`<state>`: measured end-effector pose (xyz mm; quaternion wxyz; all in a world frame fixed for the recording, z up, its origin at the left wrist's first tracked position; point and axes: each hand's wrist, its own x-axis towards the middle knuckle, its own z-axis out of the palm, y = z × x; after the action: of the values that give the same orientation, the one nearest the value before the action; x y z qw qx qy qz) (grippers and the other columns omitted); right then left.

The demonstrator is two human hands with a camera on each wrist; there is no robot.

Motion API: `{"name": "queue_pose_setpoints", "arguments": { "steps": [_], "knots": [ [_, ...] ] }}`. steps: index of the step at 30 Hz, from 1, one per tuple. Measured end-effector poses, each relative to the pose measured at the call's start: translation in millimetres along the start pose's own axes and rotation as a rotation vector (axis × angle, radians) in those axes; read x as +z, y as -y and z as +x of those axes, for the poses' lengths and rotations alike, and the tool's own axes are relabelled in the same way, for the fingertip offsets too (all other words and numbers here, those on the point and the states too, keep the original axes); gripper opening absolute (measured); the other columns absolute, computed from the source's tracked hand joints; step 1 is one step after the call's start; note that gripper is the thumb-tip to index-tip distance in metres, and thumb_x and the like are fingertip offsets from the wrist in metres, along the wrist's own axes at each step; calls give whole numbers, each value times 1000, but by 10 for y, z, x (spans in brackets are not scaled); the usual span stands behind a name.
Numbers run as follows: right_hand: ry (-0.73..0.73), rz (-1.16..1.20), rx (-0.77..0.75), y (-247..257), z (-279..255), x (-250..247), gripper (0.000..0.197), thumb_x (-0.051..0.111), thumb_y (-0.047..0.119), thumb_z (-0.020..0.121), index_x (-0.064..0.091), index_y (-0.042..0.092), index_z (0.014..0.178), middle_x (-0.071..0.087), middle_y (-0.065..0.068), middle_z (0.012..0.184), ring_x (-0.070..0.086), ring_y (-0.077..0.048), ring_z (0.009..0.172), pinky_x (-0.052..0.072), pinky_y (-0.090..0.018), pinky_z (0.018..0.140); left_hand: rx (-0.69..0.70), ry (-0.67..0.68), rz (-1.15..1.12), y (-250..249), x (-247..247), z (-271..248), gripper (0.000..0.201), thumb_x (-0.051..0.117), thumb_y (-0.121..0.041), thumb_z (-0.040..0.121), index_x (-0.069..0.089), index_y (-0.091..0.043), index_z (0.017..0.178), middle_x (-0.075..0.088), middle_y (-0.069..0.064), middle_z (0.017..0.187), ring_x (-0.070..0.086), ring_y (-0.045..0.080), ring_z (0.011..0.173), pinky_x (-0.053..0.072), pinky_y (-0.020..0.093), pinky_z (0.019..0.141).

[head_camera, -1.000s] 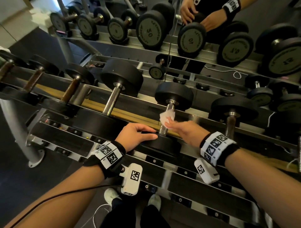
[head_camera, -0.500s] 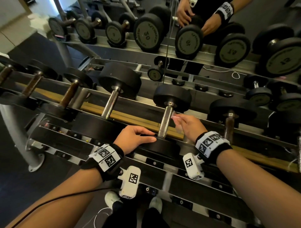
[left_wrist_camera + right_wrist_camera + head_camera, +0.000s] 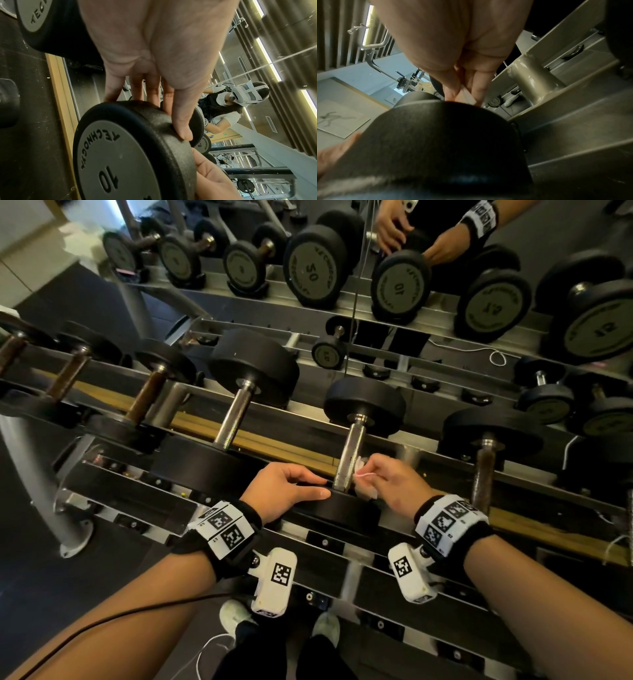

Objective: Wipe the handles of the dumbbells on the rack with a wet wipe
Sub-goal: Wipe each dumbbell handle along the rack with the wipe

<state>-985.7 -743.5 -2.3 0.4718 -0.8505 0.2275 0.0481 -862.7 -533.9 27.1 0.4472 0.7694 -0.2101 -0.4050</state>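
Your right hand (image 3: 394, 482) pinches a crumpled white wet wipe (image 3: 365, 489) against the knurled steel handle (image 3: 350, 451); your left hand (image 3: 281, 491) clasps the round black rubber head (image 3: 346, 510).

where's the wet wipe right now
In the head view, the wet wipe sits in the right hand, against the right side of the steel handle's lower end, just above the near weight plate that the left hand grips.
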Motion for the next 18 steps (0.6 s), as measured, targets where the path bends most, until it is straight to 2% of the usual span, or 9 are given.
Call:
{"name": "queue_pose_setpoints", "arguments": {
  "steps": [2,5,7,11,14,18],
  "knots": [
    [-49,17,9,3,25,-63,7,58,21,97,64,21,93,67,1,93,63,-15,90,51,-36,85,0,4,-1,-1,-4,-3,20,82,-32,75,78,-35,95,75,-17,102,65,0,105,45,35,105],
    [-248,110,41,30,103,-169,10,56,26,98,62,23,90,66,2,91,61,-13,86,44,-27,70,9,5,7,12,-7,2,21,82,-34,75,78,-37,95,74,-19,103,64,0,108,43,37,108],
    [-323,162,59,79,178,-201,12,55,29,98,59,23,89,66,0,89,61,-14,84,43,-27,66,12,8,9,22,-7,2,20,82,-35,75,77,-39,95,74,-19,103,63,1,109,43,39,109],
    [-293,175,53,146,294,-137,10,56,29,98,59,26,89,66,2,91,61,-11,84,41,-23,64,6,6,8,29,-2,7,21,83,-35,75,77,-40,94,74,-18,102,65,2,108,44,42,109],
    [-225,176,35,115,314,-72,10,57,24,98,61,28,89,68,4,94,63,-9,87,43,-21,70,-2,-7,1,33,2,16,21,85,-35,73,78,-39,93,75,-17,101,65,4,109,44,43,110],
    [-143,160,29,70,269,-30,17,56,17,98,62,29,87,68,1,101,64,-16,98,49,-33,88,2,-4,-14,28,2,5,22,84,-34,73,78,-38,94,75,-15,102,66,5,108,45,42,108]
  ]
}}
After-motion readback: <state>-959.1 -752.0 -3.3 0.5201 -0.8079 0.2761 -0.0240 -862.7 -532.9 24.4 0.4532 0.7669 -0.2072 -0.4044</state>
